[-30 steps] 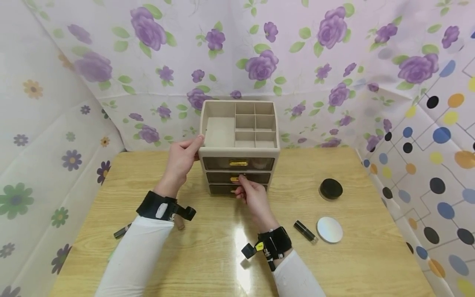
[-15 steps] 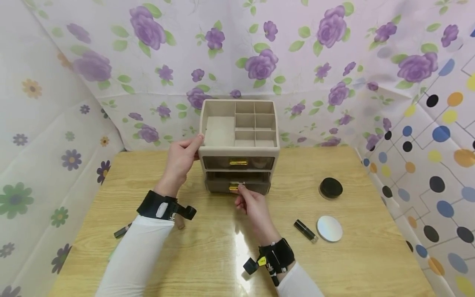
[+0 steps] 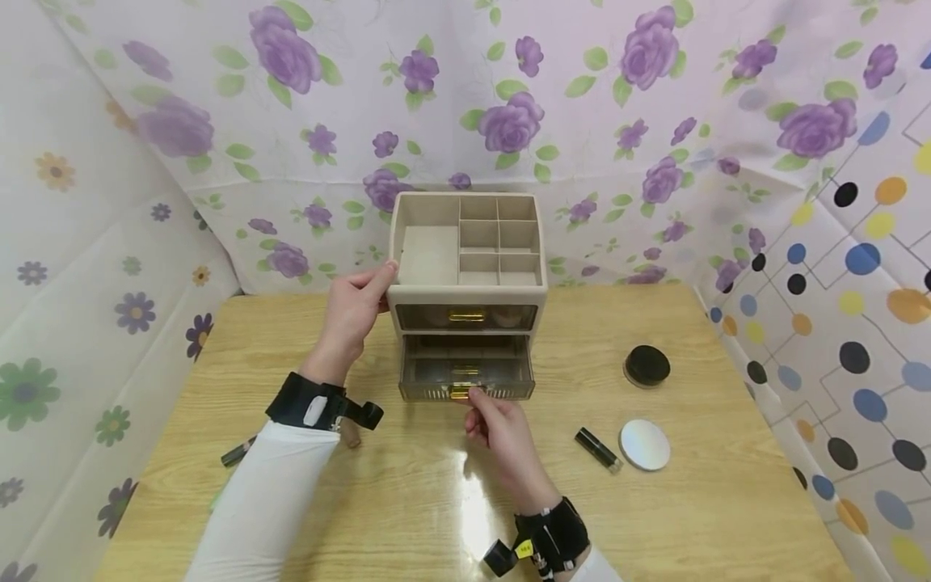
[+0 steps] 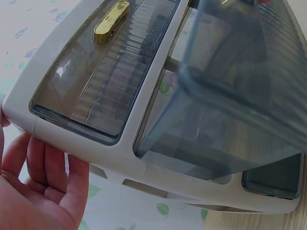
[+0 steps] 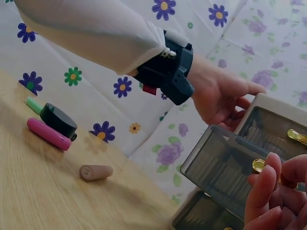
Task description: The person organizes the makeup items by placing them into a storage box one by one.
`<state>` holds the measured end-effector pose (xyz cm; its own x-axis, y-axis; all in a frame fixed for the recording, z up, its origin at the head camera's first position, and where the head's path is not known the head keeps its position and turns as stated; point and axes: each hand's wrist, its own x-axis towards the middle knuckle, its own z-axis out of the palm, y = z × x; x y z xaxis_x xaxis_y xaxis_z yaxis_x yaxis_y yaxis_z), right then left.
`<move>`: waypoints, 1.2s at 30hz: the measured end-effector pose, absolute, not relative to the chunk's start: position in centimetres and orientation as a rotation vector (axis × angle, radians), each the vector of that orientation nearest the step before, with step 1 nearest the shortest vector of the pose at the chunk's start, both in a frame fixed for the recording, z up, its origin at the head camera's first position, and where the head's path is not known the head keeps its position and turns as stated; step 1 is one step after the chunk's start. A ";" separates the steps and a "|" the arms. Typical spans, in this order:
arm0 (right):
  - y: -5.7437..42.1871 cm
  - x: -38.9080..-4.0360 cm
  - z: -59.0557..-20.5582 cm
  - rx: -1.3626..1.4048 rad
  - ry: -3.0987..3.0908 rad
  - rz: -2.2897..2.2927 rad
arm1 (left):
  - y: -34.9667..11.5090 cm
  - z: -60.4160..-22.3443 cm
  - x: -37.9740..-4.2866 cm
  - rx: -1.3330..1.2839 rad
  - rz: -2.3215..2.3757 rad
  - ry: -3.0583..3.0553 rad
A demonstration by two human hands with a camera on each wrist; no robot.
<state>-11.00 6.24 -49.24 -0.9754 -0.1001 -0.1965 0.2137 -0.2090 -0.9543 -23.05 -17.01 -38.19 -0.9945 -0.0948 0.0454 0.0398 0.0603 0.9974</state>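
Note:
A beige cosmetics organizer with smoky see-through drawers stands at the table's back. My left hand holds its upper left side, thumb at the top edge; in the left wrist view the fingers curl against the side wall. With my right hand I pinch the gold handle of the middle drawer, which stands pulled out toward me. The right wrist view has fingers and thumb at that handle. The top drawer is closed; the bottom one is mostly hidden from above.
On the right lie a black-lidded round jar, a white disc and a dark tube. Left of the organizer are a tan tube, a pink case and a black round item. Patterned cloth hangs behind.
The middle drawer has slid from closed to well out, drawn toward me by my right hand on its handle. My left hand has stayed on the organizer's side.

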 end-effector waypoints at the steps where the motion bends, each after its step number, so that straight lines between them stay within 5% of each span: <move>1: 6.3 -10.8 -49.3 0.130 1.836 -2.287 | -17.0 -38.2 -23.0 0.058 -2.087 -2.213; 36: 6.6 -8.7 -50.0 0.110 1.781 -2.277 | -16.9 -38.3 -23.0 0.059 -2.061 -2.245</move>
